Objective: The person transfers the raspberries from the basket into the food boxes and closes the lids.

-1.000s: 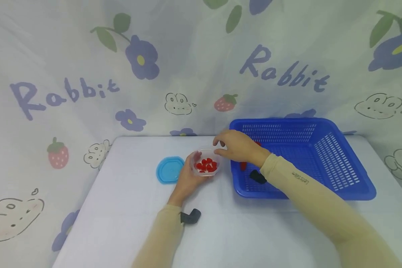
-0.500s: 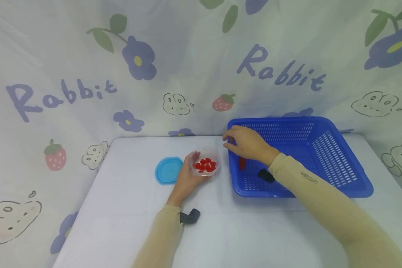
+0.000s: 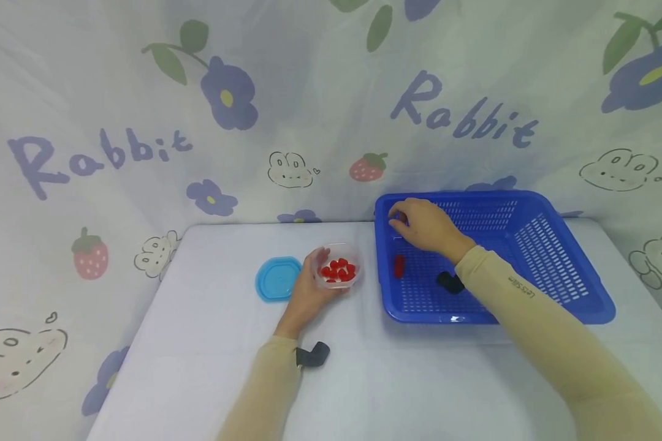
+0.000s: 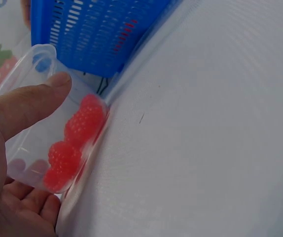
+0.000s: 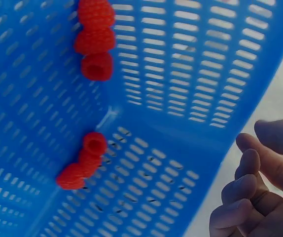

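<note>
My left hand (image 3: 303,297) grips a clear plastic container (image 3: 339,250) from its left side, thumb across the wall in the left wrist view. Several red raspberries (image 3: 339,271) lie in the bottom of it. Above the back left part of a blue slotted basket (image 3: 491,251) hovers my right hand (image 3: 426,228), fingers loosely bent and holding nothing visible. Inside the basket, raspberries sit in two short rows: one row (image 5: 96,42) along the wall and another row (image 5: 82,165) near the corner, both in the right wrist view.
A light blue lid (image 3: 277,279) lies on the white tabletop (image 3: 353,380) left of the container. The basket stands close to the container's right. A patterned cloth (image 3: 320,110) hangs behind the table.
My right hand has moved right, from beside the container's rim to over the basket, uncovering the front row of raspberries there. The left hand and container have stayed in place.
</note>
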Demonstrator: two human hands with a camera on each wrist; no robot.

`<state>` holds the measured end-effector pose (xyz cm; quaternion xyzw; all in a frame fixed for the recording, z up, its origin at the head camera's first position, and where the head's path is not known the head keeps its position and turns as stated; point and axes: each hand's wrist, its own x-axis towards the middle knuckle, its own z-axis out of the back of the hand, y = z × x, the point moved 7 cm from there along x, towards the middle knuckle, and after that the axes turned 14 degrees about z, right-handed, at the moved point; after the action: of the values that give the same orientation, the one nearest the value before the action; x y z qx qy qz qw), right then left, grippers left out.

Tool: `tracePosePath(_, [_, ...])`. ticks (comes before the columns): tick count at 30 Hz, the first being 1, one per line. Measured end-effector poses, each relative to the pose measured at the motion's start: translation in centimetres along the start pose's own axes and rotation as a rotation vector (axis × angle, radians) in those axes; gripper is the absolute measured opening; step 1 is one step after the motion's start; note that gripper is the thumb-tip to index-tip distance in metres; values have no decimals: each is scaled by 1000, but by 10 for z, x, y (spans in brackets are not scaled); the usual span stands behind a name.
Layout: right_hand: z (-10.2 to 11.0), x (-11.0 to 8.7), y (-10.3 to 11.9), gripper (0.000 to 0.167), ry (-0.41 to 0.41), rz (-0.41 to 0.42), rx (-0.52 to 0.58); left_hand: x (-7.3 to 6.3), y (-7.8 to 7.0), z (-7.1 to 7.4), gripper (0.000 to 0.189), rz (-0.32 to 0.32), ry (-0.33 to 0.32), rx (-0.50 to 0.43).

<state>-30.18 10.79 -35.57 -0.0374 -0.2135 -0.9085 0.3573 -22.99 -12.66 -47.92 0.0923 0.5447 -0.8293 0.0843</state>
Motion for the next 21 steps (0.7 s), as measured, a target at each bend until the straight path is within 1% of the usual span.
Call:
tracePosePath(4, [2,-2,-9,25,1,-34,22,0,-2,1,94,-2,1,3])
tracePosePath(8, [-1,-4,-22,27,11,-95,35,1,-4,2,95,-4,0,9])
tracePosePath(14, [-9,-11,-41,33,73,-183,-4,1,-2,1,95,1,1,13])
tracePosePath(21, [-15,-17,-47,36,154,-243,-45,0,-1,0,95,2,3,6])
